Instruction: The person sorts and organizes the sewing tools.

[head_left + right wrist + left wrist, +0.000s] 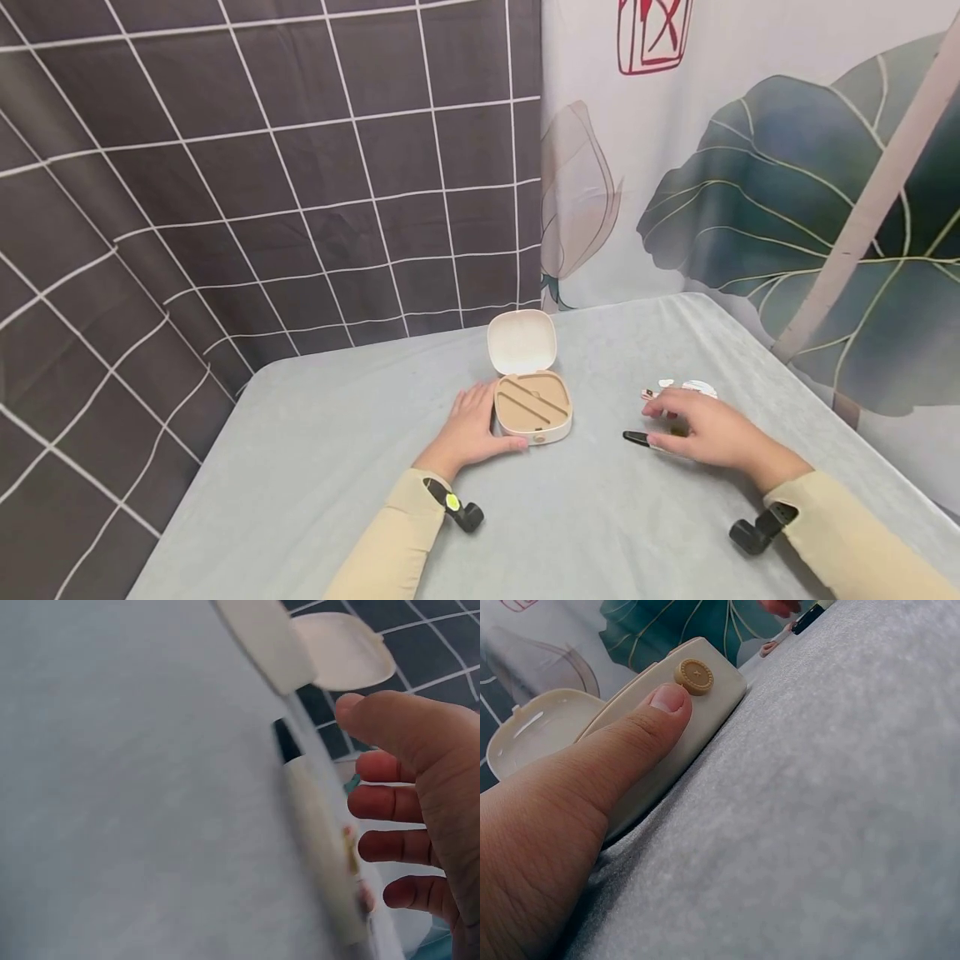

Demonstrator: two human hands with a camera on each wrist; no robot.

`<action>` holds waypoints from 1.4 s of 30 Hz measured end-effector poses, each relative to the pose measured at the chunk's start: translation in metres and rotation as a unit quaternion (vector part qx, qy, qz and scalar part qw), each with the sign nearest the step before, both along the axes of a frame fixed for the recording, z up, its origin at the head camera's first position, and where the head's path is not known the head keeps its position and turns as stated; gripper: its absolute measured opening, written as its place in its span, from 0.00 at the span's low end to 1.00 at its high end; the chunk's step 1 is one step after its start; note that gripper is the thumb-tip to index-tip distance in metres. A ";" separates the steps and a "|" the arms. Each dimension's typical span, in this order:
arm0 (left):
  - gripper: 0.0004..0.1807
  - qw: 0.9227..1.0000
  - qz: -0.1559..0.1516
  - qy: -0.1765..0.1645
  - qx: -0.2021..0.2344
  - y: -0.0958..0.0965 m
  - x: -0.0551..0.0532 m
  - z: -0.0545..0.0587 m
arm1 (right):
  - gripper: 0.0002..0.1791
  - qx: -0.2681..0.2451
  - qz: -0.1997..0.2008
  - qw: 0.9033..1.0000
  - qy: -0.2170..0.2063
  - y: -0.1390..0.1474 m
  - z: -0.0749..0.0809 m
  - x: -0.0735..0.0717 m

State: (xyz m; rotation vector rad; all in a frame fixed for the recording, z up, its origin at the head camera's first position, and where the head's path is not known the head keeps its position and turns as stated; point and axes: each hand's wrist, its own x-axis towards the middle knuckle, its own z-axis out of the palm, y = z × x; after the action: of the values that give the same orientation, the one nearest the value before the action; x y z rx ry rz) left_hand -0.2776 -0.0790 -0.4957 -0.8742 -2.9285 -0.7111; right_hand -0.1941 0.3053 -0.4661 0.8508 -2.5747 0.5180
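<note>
The cream case [533, 402] sits on the table [315, 492] near its far edge, its lid [522, 342] tipped back toward that edge, so the tan tray with its diagonal slot faces up. The left hand [471, 427] lies against the case's left side, fingers fairly straight and thumb laid along the front wall beside the round button [694, 676], probably to keep the case from sliding. Nearer the table's right edge, a pen [322, 847] with a black end lies on the cloth. The right hand [701, 427] is above it, thumb and fingers spread apart around nothing, apparently reaching; the right wrist view shows a gap between hand and pen. Just beyond that hand lie small pieces [665, 383], partly covered and too small to identify. The button bears a small cross-like mark; the red seal [651, 37] on the curtain [600, 275] is cut off and unreadable. No brand can be read.
</note>
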 end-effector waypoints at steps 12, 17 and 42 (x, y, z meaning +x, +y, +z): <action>0.63 1.000 -0.001 0.001 -0.007 -0.001 0.000 0.000 | 0.15 -0.001 0.018 0.999 0.035 0.002 -0.026 -0.001; 0.62 1.000 -0.002 0.006 -0.002 -0.001 0.000 0.003 | 0.16 -0.015 0.035 0.999 0.034 0.001 -0.025 -0.003; 0.61 1.000 -0.004 0.005 0.003 -0.001 0.002 0.003 | 0.04 -0.088 -0.006 0.992 -0.092 -0.063 0.014 -0.056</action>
State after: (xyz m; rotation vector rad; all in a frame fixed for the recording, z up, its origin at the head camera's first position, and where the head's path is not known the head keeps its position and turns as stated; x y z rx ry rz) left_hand -0.2752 -0.0799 -0.4931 -0.8872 -2.9139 -0.7140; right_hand -0.2498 0.2425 -0.4516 0.7590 -2.6456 0.8407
